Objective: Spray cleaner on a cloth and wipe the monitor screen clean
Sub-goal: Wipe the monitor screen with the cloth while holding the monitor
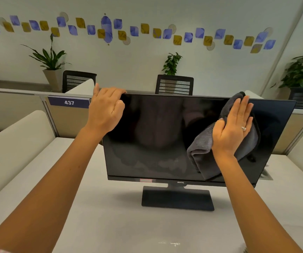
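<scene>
A black monitor (156, 136) stands on its flat base in the middle of a white desk, its dark screen showing faint smears low down. My left hand (106, 110) grips the monitor's top left corner, fingers over the upper edge. My right hand (233, 126), wearing a ring, lies flat with fingers together and presses a folded grey cloth (203, 148) against the right part of the screen. The cloth hangs below and left of the palm. No spray bottle is in view.
The white desk (110, 216) runs toward me, with cushioned partitions (14, 147) on both sides. A divider with a "437" label (68, 102) stands behind the monitor. Two black mesh chairs (174, 85) and potted plants (50, 59) are beyond.
</scene>
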`<action>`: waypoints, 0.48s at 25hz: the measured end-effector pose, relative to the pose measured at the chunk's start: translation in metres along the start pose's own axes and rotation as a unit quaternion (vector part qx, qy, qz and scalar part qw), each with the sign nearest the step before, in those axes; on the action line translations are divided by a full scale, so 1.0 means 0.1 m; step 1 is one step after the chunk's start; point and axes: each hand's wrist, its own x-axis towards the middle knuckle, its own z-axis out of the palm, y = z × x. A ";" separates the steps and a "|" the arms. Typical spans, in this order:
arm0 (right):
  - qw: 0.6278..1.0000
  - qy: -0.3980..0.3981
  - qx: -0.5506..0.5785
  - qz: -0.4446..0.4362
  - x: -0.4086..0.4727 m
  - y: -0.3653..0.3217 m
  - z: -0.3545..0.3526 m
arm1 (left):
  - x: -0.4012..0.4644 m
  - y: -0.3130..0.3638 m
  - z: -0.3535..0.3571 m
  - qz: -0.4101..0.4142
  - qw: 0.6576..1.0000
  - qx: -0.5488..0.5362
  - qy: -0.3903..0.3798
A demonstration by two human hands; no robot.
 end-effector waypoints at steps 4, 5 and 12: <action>1.000 0.007 0.019 -0.010 -0.05 -0.12 0.06 | -0.03 -0.08 -0.04 -0.011 1.000 0.006 -0.005; 1.000 0.007 0.022 -0.009 -0.03 -0.05 0.05 | 0.03 0.04 0.05 0.004 1.000 0.008 -0.006; 0.985 -0.046 0.010 -0.163 -0.26 -0.52 0.26 | 0.10 0.10 0.08 0.007 0.999 0.027 -0.018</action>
